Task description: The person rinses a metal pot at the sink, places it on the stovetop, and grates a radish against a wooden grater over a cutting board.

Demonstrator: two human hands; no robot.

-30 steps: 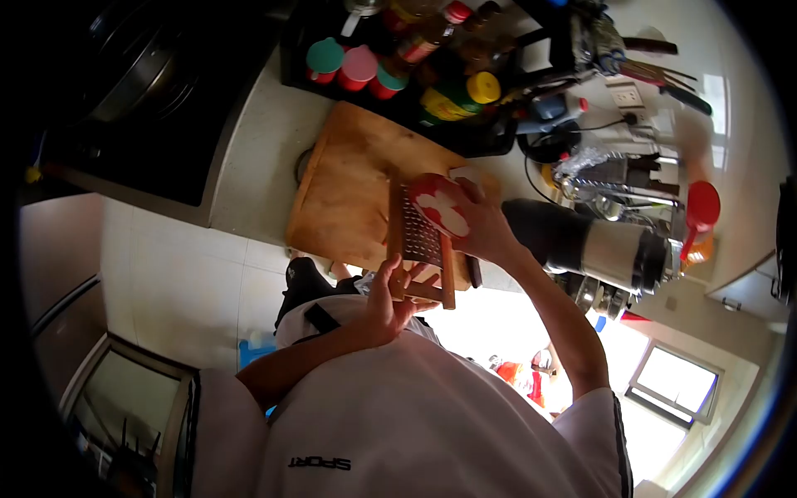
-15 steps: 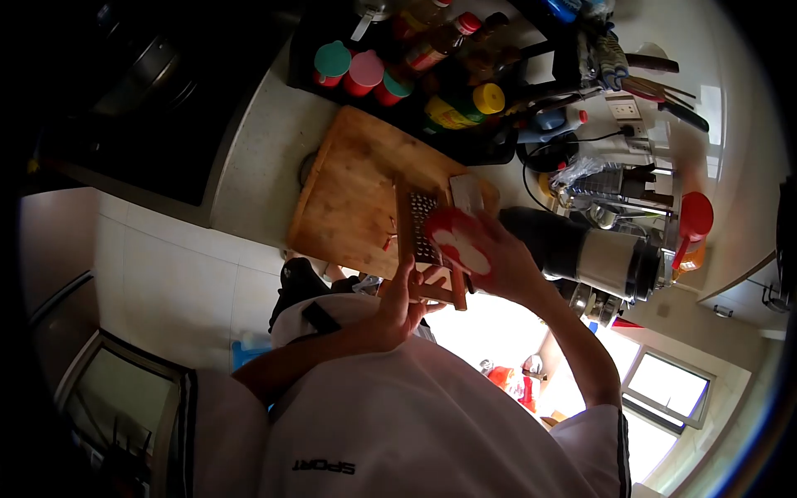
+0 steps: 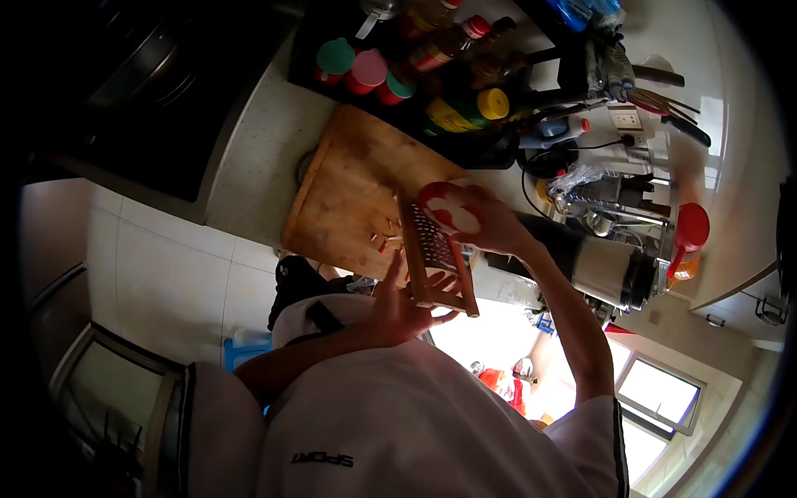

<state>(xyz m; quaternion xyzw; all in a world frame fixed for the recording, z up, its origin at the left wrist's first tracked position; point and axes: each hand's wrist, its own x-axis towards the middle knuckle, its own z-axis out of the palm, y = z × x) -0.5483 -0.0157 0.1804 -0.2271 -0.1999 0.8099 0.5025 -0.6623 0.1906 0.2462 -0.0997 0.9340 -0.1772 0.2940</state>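
Observation:
My left hand [image 3: 397, 309] is closed round the lower end of a wooden-framed grater [image 3: 433, 249], which stands tilted over the cutting board's near edge. In my right hand [image 3: 491, 222] is a large piece of red-skinned radish [image 3: 448, 209] with pale flesh, at the upper part of the metal grating face. Whether the radish touches the metal is hard to tell. Several red and white shreds [image 3: 384, 238] lie on the wooden cutting board [image 3: 349, 183] left of the grater.
Behind the board stand lidded jars [image 3: 365, 70] and a yellow-capped bottle [image 3: 469, 110]. A blender-like appliance [image 3: 598, 261] lies to the right, below a rack of utensils [image 3: 623, 195]. A dark stove [image 3: 141, 108] is at the left. A blue stool [image 3: 245, 350] stands on the floor.
My right hand has moved the radish up and slightly left along the grater. The grater has shifted a little, and the left-hand fingers have spread somewhat. More shreds show on the board.

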